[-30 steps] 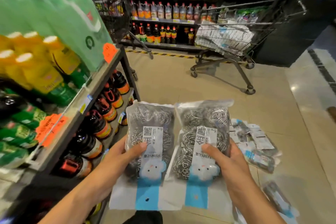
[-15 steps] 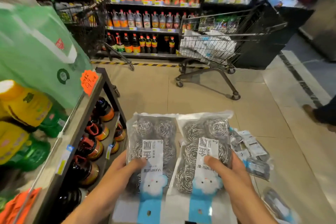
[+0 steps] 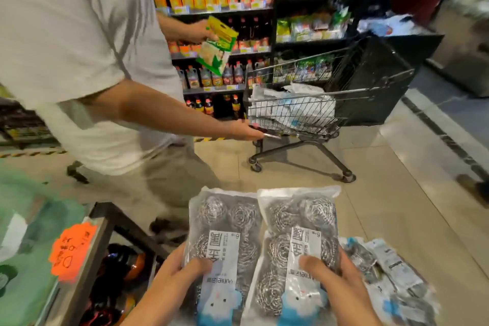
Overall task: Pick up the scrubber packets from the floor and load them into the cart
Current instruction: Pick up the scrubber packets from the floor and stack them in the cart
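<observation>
Left hand [image 3: 174,275] clamped on one steel-scrubber packet [image 3: 225,241], right hand [image 3: 341,280] on another [image 3: 299,238]; cart [image 3: 304,111] at one o'clock, bystander [image 3: 79,61] at eleven, more packets [image 3: 391,275] on floor [image 3: 397,193] at four; advisable: carry both flat, skirt bystander, release low into basket.

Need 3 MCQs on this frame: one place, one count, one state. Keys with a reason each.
1. Where is the cart?
A. ahead, across the aisle
B. beside the wearer's knee
C. behind the shelf

2. How many scrubber packets are in hand?
A. one
B. two
C. four

3. State of the cart basket?
A. empty
B. tipped over
C. already holding packets

Answers:
1 A, it stands by the bottle shelves beyond a passer-by.
2 B, left hand grips the left packet, right hand the right packet.
3 C, white packets show through its wire.
</observation>
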Tool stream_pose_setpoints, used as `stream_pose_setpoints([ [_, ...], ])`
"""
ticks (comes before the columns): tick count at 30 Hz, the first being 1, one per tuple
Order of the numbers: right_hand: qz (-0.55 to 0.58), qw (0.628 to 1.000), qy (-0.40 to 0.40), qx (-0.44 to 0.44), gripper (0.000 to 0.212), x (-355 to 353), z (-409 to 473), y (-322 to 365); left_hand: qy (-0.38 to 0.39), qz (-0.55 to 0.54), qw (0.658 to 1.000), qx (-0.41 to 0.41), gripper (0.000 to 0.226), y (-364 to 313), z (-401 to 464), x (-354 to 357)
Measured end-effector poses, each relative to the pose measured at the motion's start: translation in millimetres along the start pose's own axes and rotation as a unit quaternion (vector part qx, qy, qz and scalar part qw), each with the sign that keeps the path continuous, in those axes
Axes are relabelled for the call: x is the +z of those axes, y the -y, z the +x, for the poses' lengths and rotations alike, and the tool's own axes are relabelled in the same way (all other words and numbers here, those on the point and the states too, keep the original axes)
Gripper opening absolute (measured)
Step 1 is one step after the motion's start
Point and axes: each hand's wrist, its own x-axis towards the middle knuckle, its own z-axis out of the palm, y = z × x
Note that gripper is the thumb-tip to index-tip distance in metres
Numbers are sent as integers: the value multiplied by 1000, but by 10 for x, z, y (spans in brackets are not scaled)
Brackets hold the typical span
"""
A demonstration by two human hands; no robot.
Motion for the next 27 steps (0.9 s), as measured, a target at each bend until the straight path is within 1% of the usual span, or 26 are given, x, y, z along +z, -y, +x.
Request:
stream_pose_setpoints([
  [2, 14, 1000, 0, -4, 45, 33, 152, 178, 2, -17, 1000, 0, 35, -154, 215, 35],
  [4, 24, 1000, -6, -8, 48, 93, 260, 296, 4, -46, 999, -10, 26, -256, 359, 53],
  [5, 28, 1000, -7, -5, 53, 137, 290, 334, 16, -57, 998, -15, 32, -300, 418, 58],
  [6, 40, 999, -12, 4, 60, 178, 356, 349, 26, -64, 997, -24, 43, -363, 466, 59],
  [8, 52, 998, -18, 10, 84, 301, 399, 396, 24, -100, 993, -52, 50, -446, 566, 12],
  [9, 61, 998, -24, 17, 92, 357, 434, 380, 37, -115, 991, -64, 56, -453, 642, -57],
  [10, 68, 997, -27, 29, 93, 414, 481, 366, 47, -119, 989, -78, 65, -483, 709, -108],
  [11, 66, 997, -30, 33, 91, 471, 526, 366, 51, -123, 987, -91, 74, -512, 794, -156],
  [12, 58, 997, -46, 23, 83, 552, 558, 399, 53, -126, 985, -104, 79, -534, 891, -215],
  [13, 48, 997, -53, 14, 72, 619, 616, 424, 57, -119, 985, -108, 74, -585, 972, -243],
  [14, 48, 997, -50, 16, 62, 689, 688, 451, 65, -105, 988, -96, 59, -653, 1053, -258],
  [15, 45, 998, -43, 17, 59, 738, 766, 466, 69, -100, 989, -83, 44, -698, 1152, -301],
  [16, 41, 998, -51, 15, 56, 814, 817, 510, 75, -94, 990, -80, 38, -758, 1232, -327],
  [17, 46, 996, -67, 19, 54, 877, 886, 534, 81, -94, 989, -80, 38, -809, 1315, -345],
  [19, 80, 992, -93, 28, 60, 1004, 1023, 601, 92, -115, 986, -78, 45, -918, 1531, -403],
  [21, 85, 989, -115, 25, 70, 1121, 1134, 680, 102, -93, 989, -50, 56, -1023, 1752, -440],
  [22, 93, 988, -121, 25, 69, 1160, 1206, 720, 109, -79, 990, -36, 56, -1073, 1865, -450],
  [24, 95, 985, -140, 20, 59, 1234, 1317, 840, 120, -82, 989, -26, 40, -1186, 2073, -422],
  [25, 99, 985, -144, 15, 55, 1268, 1362, 899, 127, -76, 989, -22, 39, -1234, 2183, -405],
  [26, 107, 984, -139, 14, 52, 1273, 1416, 932, 139, -67, 988, -20, 47, -1280, 2293, -384],
  [27, 120, 983, -135, 13, 52, 1281, 1468, 958, 153, -60, 986, -11, 61, -1306, 2422, -377],
])
